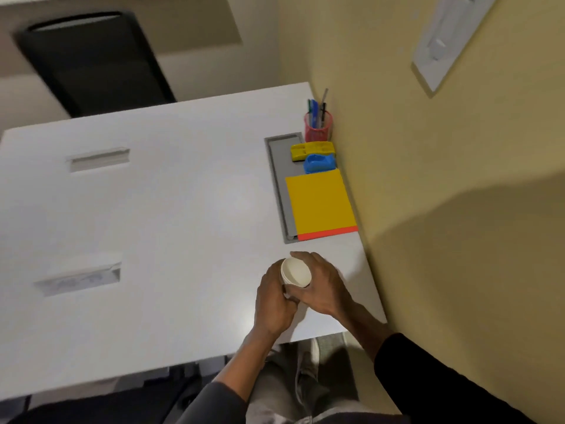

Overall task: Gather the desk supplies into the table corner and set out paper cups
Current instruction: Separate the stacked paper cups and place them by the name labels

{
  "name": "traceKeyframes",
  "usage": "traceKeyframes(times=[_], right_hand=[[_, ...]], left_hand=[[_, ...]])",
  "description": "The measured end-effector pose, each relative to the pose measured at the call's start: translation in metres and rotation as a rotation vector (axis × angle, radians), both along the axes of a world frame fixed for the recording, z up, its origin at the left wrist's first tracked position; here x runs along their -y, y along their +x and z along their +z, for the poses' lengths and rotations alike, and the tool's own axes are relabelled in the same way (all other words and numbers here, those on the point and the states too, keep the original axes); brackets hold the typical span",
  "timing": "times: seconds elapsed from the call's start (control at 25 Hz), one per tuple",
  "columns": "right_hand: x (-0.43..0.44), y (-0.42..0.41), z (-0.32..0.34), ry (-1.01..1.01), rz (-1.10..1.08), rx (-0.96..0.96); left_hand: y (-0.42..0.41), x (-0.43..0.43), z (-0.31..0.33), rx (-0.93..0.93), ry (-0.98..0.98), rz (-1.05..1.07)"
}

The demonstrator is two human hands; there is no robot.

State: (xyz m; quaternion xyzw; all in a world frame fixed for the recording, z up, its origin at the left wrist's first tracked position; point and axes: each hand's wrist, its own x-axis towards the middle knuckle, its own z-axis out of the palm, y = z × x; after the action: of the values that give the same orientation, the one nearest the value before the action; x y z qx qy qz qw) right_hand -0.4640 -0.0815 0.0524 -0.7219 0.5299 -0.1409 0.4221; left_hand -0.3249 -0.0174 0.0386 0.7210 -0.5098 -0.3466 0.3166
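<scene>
A white paper cup (295,272), apparently a nested stack with rims showing at its left side, is held above the white table (159,215) near its front right. My left hand (273,298) wraps its lower body from the left. My right hand (321,286) grips it from the right, fingers curled over the far side. Along the wall at the right edge sit a red mesh pen holder (318,128) with several pens, a yellow stapler (312,149), a blue tape dispenser (319,163) and a yellow pad (321,203) with an orange strip.
A grey cable tray (279,166) is set into the table under the supplies. Two rectangular slots (97,159) (79,278) cut the tabletop at left. A black chair (91,62) stands beyond the far edge. The yellow wall (443,179) bounds the right side.
</scene>
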Motion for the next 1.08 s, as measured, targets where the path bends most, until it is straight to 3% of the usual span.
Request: traceKeyframes(times=[0.08, 0.36, 0.6, 1.08], right_hand=[[-0.003, 0.022, 0.005, -0.005, 0.166, 0.049], [-0.035, 0.073, 0.032, -0.04, 0.401, 0.213], [-0.068, 0.104, 0.045, 0.012, 0.455, 0.311], [-0.141, 0.201, 0.073, 0.07, 0.498, 0.277]], left_hand=[[0.017, -0.025, 0.015, -0.01, 0.006, 0.126], [0.053, -0.098, 0.045, -0.092, -0.003, 0.419], [0.083, -0.135, 0.052, -0.109, 0.002, 0.513], [0.168, -0.206, 0.06, -0.08, 0.05, 0.606]])
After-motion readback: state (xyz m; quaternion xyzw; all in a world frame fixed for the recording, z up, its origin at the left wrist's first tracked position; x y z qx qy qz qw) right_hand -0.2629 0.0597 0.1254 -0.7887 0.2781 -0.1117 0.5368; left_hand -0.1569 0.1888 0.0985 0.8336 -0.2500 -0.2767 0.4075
